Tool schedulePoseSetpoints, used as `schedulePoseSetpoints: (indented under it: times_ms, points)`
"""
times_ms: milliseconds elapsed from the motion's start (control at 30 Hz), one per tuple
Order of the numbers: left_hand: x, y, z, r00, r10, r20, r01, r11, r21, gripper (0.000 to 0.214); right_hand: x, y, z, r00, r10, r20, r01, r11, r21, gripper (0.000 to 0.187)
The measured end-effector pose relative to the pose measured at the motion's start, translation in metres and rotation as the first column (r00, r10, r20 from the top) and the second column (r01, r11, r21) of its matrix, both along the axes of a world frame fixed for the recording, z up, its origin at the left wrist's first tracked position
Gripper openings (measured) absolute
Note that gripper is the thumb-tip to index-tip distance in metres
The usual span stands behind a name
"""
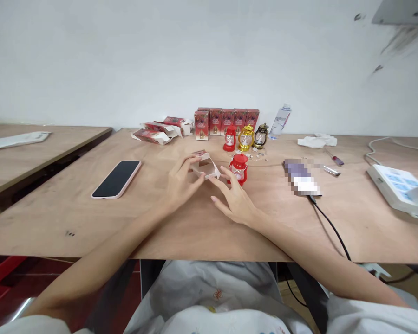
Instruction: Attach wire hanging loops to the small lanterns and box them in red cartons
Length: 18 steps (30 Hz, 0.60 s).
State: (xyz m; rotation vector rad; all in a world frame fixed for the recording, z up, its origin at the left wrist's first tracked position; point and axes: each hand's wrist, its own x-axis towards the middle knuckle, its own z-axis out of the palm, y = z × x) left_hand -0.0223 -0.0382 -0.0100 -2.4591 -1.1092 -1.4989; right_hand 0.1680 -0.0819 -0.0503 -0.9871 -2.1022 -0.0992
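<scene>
My left hand (181,183) grips a small red cardboard box (206,165) from its left side, fingers on top and thumb at the near edge. The box's end facing me is open, with its white flaps spread and a hollow inside. At the box's right flap, my right hand (237,200) has its fingers apart, fingertips touching or very near the flap. Just behind the right fingers a small red lantern (239,168) stands upright, partly hidden by them. Farther back are another red lantern (230,138), a gold lantern (245,138) and a dark bronze lantern (261,136).
Several closed red boxes (227,121) stand against the wall, with flattened open boxes (160,131) to their left. A phone (116,180) lies at left. On the right are a bottle (280,121), tissue (316,140), a cabled phone (301,177) and a white device (400,190).
</scene>
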Motion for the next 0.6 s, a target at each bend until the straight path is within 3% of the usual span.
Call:
schedulePoseSetpoints:
  times_ms: [167,400,600]
  points:
    - [0.004,-0.007,-0.004,0.997,0.05,0.061,-0.049,0.998,-0.027,0.03,-0.002,0.003,-0.004,0.999,-0.005,-0.049,0.003,0.999,-0.041,0.053]
    - [0.003,-0.004,-0.01,0.978,0.094,0.187,-0.087,0.995,-0.048,0.031,-0.001,0.006,-0.004,0.99,0.095,-0.103,-0.091,0.995,0.043,0.011]
    - [0.003,-0.004,-0.013,0.984,0.034,0.173,-0.034,0.999,-0.003,0.038,0.003,0.01,-0.005,0.985,0.118,-0.124,-0.112,0.992,0.051,0.013]
